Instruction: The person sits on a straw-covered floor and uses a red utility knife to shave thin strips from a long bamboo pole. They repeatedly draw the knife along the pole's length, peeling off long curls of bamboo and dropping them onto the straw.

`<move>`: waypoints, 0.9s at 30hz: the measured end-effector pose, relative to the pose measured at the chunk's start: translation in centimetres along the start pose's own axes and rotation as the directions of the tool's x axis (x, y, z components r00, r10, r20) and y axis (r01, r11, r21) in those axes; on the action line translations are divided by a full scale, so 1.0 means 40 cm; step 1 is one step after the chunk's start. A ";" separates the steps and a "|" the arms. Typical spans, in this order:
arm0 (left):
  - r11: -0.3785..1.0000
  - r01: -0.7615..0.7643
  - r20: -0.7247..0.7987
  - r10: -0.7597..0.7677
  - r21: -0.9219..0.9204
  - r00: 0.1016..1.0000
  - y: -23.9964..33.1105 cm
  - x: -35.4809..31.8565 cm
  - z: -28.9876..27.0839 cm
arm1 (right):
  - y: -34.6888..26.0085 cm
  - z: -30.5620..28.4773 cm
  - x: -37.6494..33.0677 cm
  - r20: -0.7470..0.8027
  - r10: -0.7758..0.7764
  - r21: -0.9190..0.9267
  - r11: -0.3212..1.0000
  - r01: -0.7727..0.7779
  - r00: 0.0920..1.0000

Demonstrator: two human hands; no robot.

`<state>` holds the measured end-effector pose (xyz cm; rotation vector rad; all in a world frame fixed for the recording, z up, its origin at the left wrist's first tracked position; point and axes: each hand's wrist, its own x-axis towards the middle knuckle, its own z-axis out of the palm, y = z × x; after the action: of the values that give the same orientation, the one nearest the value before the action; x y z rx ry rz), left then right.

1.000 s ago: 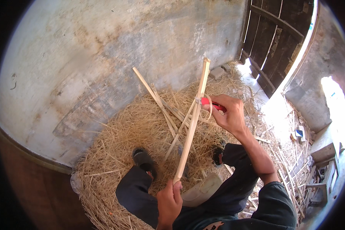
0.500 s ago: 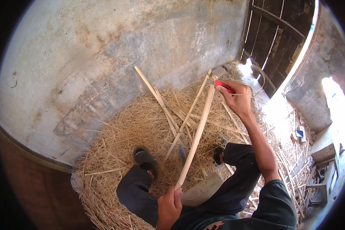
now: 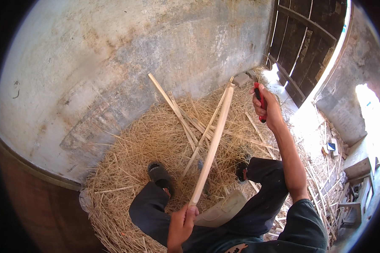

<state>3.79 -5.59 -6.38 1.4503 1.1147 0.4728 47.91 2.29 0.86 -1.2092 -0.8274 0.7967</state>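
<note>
My left hand is closed round the near end of a long pale bamboo strip, which slants up and away from my lap. My right hand grips a red and black utility knife, held to the right of the strip's far end and apart from it; the blade is hard to make out. Beyond the held strip, a long strip and a thinner strip cross each other over the straw.
Straw-like shavings cover the floor around my sandalled feet. A pale container sits between my legs. A stained wall rises ahead, a dark plank door at the far right. Small wooden furniture stands at right.
My right hand with the knife has moved right, away from the strip's far end, and turned. The thin curling sliver beside that hand is gone from there. My left hand shifted slightly left.
</note>
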 end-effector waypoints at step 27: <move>0.956 -0.104 0.008 0.106 0.273 0.994 0.041 0.006 0.012 | 0.017 0.045 0.004 -0.021 -0.582 -0.746 0.551 0.375 0.813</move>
<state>4.88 -5.40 -5.05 1.7573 1.1455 0.4088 46.37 3.39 0.47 -1.6108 -1.2297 -0.2177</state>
